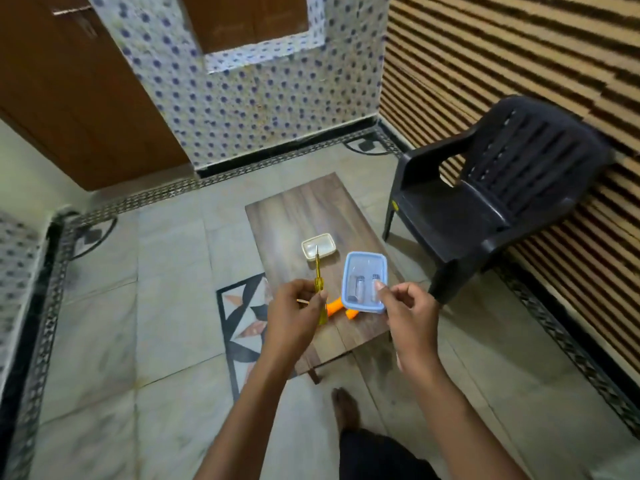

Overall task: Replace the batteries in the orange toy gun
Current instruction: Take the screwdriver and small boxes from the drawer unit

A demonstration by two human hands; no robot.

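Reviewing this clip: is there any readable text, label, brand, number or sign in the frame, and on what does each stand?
No legible text anywhere.
Yellow sticker on the black chair: too small and blurred to read.
Batteries in the blue container: any print is blurred, unreadable.
Yellow screwdriver gripped by the left hand: no markings visible.
Cream tray, orange toy gun and wooden table: no lettering visible.

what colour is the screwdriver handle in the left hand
Translucent yellow; the screwdriver in the left hand shows best in the head view.
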